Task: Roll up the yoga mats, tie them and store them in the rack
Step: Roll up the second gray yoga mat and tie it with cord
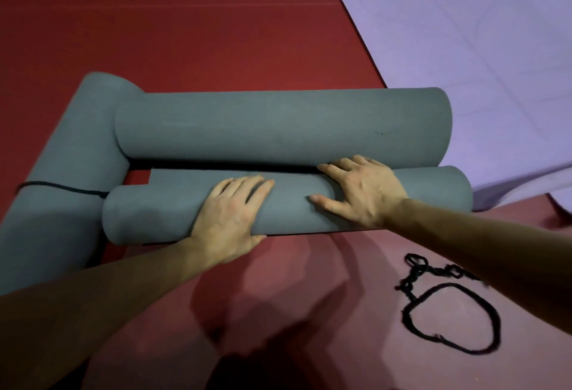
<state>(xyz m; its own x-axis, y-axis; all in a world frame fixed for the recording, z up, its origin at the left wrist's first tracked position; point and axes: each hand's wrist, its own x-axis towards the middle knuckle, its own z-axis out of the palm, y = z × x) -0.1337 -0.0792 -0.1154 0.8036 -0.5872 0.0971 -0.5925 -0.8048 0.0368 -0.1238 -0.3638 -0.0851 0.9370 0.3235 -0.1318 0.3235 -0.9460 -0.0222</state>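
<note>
A grey yoga mat roll [288, 213] lies crosswise on the red floor just in front of me. My left hand [229, 216] rests flat on its middle with fingers spread. My right hand [359, 188] presses on top of it further right, fingers reaching the gap behind. Directly behind it lies a second, thicker grey roll [278, 126]. At the left a third grey roll [62, 173] lies lengthwise, with a black cord [62, 187] tied around it. A loose black rope [448, 312] lies looped on the floor at the right, partly under my right forearm.
A purple mat [479, 49] is spread flat on the red floor [185, 34] at the upper right, its edge touching the right ends of the two crosswise rolls. No rack is in view.
</note>
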